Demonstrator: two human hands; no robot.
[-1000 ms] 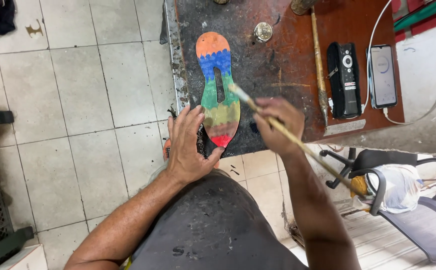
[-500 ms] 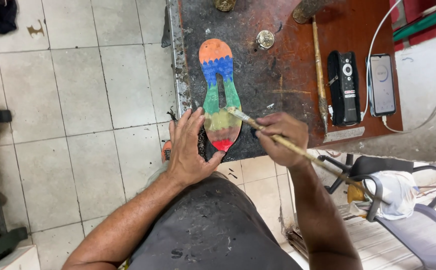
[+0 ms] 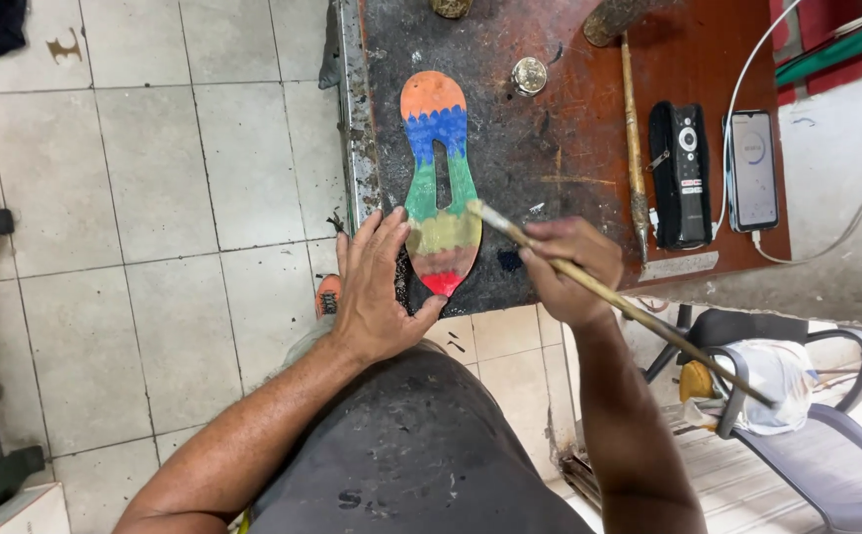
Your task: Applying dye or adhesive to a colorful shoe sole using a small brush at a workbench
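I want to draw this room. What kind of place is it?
Probably a small shoe-repair workshop. A rainbow shoe sole lies on a stained workbench; the right hand holds a long brush to it, and the left hand steadies it.

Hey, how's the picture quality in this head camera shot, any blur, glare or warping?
Head view: even, soft daylight, with no hard shadows under the left hand or right hand; the rainbow sole and brush are sharp, without motion blur; slight sheen on the phone screen; wide-angle bending curves the tile floor lines toward the edges.
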